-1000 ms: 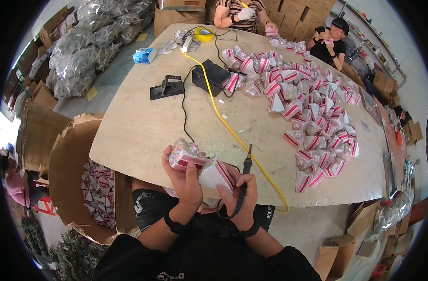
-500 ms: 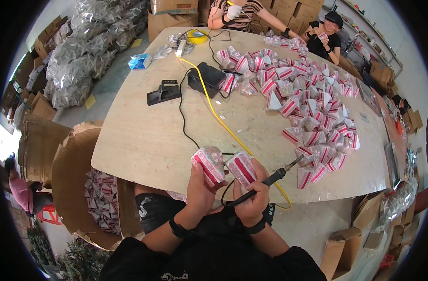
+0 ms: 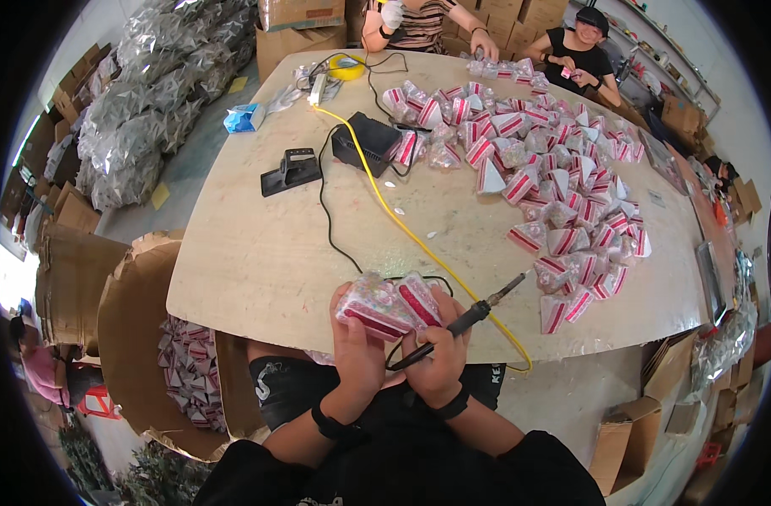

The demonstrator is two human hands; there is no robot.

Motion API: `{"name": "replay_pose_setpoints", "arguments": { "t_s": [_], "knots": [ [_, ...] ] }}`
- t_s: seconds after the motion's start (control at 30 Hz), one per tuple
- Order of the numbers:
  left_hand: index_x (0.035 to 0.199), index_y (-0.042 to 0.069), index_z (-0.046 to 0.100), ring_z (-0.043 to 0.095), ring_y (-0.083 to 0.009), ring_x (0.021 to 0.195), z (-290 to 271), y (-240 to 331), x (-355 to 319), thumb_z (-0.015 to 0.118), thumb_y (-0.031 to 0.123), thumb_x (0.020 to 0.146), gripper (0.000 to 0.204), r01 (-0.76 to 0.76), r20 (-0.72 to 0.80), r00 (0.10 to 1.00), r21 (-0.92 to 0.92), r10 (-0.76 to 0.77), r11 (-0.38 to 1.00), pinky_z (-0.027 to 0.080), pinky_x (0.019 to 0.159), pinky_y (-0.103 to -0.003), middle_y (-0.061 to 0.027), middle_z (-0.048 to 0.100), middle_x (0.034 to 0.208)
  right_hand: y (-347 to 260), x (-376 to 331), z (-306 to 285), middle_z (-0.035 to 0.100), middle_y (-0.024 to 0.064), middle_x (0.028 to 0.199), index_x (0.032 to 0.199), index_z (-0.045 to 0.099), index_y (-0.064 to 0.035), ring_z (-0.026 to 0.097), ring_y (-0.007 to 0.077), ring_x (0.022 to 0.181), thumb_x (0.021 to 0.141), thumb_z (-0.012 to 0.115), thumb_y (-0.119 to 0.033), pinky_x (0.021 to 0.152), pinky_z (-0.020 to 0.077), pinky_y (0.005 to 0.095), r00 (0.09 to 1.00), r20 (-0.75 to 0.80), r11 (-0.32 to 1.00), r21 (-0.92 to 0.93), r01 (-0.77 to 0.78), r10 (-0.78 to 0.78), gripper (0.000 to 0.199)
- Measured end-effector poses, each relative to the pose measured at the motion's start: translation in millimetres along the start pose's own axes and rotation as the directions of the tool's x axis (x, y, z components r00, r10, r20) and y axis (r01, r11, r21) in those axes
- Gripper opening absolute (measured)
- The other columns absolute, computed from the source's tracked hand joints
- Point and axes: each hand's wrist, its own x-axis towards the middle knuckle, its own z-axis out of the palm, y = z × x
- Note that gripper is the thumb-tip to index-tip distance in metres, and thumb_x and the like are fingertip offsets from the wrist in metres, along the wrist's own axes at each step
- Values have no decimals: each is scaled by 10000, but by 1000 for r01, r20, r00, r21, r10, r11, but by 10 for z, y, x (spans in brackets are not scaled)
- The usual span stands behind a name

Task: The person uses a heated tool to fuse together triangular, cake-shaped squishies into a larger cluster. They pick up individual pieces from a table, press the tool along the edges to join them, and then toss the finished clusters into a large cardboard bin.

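At the near edge of the pale table (image 3: 250, 244), held up before the person: one left wedge (image 3: 375, 310), clasped in the left hand (image 3: 358, 363), and one right wedge (image 3: 418, 302), gripped in the right hand (image 3: 436, 364) together with a black-handled iron (image 3: 468, 320), metal tip pointing outward to the right; whether the two wedges touch is hard to tell. Step in hand, as judged: matching up the pair, the next move calling for a steady hold on both and the tip kept clear of the hands. Appearance: cake-slice form, whitish and pink-speckled, glossy, deep red bands along the sides.
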Motion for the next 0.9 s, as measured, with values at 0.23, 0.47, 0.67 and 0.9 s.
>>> {"name": "replay_pose_setpoints", "arguments": {
  "t_s": [0.23,0.47,0.67,0.9],
  "knots": [
    [1457,75,284,524,-277,1260,-27,-12,8,519,363,1041,557,140,60,989,-30,-138,990,434,1083,-442,-161,470,1375,-4,-117,-71,603,283,1263,930,503,-65,584,486,1127,740,749,-36,998,407,584,988,151,997,66,27,-37,312],
    [1365,70,466,564,-322,1245,-179,27,85,413,469,1013,535,203,-28,977,-153,-209,967,443,1076,-486,-160,575,1324,14,-51,-19,594,269,1279,954,544,-77,584,478,1146,722,802,-66,987,469,535,962,242,950,310,42,-122,348],
    [1278,75,494,629,-262,1111,-286,-97,99,519,446,986,473,304,16,950,-293,-313,906,520,977,-423,-129,623,1156,153,36,-141,549,283,1297,1050,441,-118,550,465,1189,703,919,-345,996,452,548,955,256,963,259,81,-149,633],
    [1301,84,448,645,-270,1081,-276,-116,28,592,382,954,479,442,122,897,-280,-425,852,538,943,-391,-155,618,1177,283,-84,-66,495,274,1395,1070,407,-112,489,400,1289,611,937,-526,1078,391,509,915,397,922,377,-91,-73,814]
  ]
}}
